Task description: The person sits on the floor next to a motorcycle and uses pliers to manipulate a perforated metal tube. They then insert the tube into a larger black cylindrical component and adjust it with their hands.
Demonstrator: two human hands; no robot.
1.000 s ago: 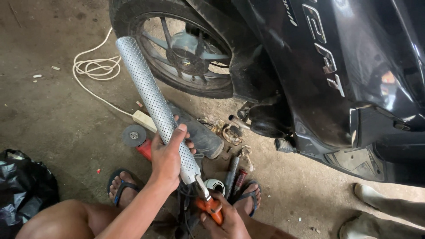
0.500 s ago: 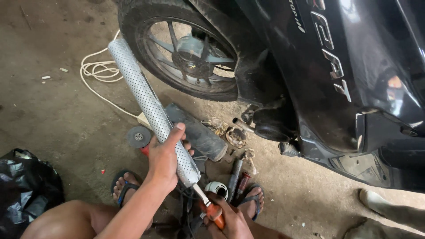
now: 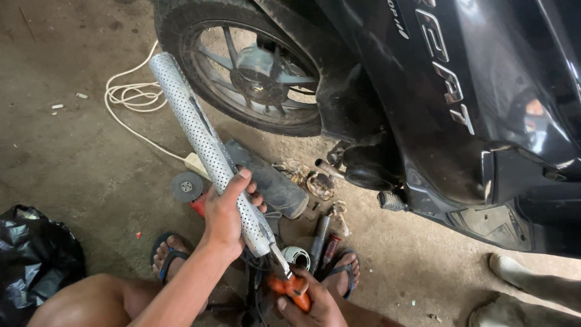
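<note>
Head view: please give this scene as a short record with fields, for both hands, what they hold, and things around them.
left hand: grips perforated metal tube, tilted up and away
right hand: holds orange-handled pliers, jaws at the tube's lower end
floor near hands: dark muffler shell, grinding disc, white cord
behind: black scooter, rear wheel
left edge: black plastic bag
</note>
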